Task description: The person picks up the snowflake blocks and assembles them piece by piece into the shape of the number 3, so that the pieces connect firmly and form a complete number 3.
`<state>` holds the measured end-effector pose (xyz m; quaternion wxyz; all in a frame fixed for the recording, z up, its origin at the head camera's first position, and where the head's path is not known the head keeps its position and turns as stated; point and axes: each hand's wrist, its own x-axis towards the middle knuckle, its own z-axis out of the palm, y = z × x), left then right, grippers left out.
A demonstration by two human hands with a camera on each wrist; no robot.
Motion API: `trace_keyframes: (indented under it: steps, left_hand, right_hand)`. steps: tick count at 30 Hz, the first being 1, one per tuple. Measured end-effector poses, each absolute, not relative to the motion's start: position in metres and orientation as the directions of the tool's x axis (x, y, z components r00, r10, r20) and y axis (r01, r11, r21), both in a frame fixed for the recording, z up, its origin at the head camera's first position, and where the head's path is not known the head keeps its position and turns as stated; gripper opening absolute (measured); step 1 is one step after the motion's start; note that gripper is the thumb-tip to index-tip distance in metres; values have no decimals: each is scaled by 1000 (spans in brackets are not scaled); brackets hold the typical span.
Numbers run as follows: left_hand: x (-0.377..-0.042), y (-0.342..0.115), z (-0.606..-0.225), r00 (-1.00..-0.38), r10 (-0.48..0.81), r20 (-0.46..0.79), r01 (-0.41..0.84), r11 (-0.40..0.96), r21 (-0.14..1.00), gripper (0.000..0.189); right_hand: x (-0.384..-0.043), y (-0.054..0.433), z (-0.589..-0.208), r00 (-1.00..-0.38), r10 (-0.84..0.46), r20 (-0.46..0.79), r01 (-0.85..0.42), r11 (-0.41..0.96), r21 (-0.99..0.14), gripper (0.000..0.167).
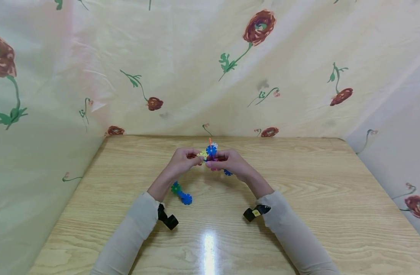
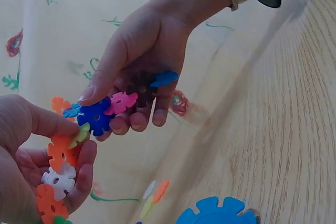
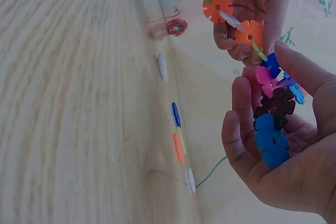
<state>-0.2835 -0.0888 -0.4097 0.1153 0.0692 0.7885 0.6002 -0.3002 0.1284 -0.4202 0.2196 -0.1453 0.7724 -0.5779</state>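
Observation:
Both hands meet over the table around a chain of slotted plastic snowflake discs. My left hand (image 1: pixel 184 160) pinches a yellow disc (image 2: pixel 80 136); from it hang orange (image 2: pixel 62 153) and white (image 2: pixel 59 181) discs. The chain trails below that hand to green (image 1: pixel 176 187) and blue (image 1: pixel 186 199) discs in the head view. My right hand (image 1: pixel 230 162) grips a dark blue disc (image 2: pixel 95 116) touching the yellow one. Pink (image 2: pixel 124 102), dark brown (image 3: pixel 275 106) and lighter blue (image 3: pixel 272 140) discs run along its palm. How the yellow and dark blue discs join is partly hidden by fingers.
A wood-grain table (image 1: pixel 299 183) lies under the hands, with a flowered cloth (image 1: pixel 182 57) behind and at both sides. Loose discs, including white (image 3: pixel 163 67) and orange (image 3: pixel 177 148), appear edge-on in the right wrist view. A black wrist camera (image 1: pixel 170 221) hangs by the left sleeve.

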Motion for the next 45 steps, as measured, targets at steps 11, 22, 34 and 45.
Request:
trace_keyframes:
  steps: [11,22,34,45]
  left_hand:
    - [-279,-88,-410,-963,263,-64,21,306,952,22]
    - [-279,-99,-410,-972,233,-8,53,255,966,29]
    - [-279,-93,-408,-953,301,-25,8,108,994,29]
    - [-279,-95,-410,-938,347,-3,33,98,995,25]
  right_hand:
    - [-296,127,-423,-880,-454,-140,3,289,-957,31]
    - [-294,127,-424,-884,-446,-142,13,280,-960,31]
    - [-292,120,-426,-899,-433,-70,-26,212,-977,35]
    - [-291,120,-423,-908,-411,-84,-12,226,-974,35]
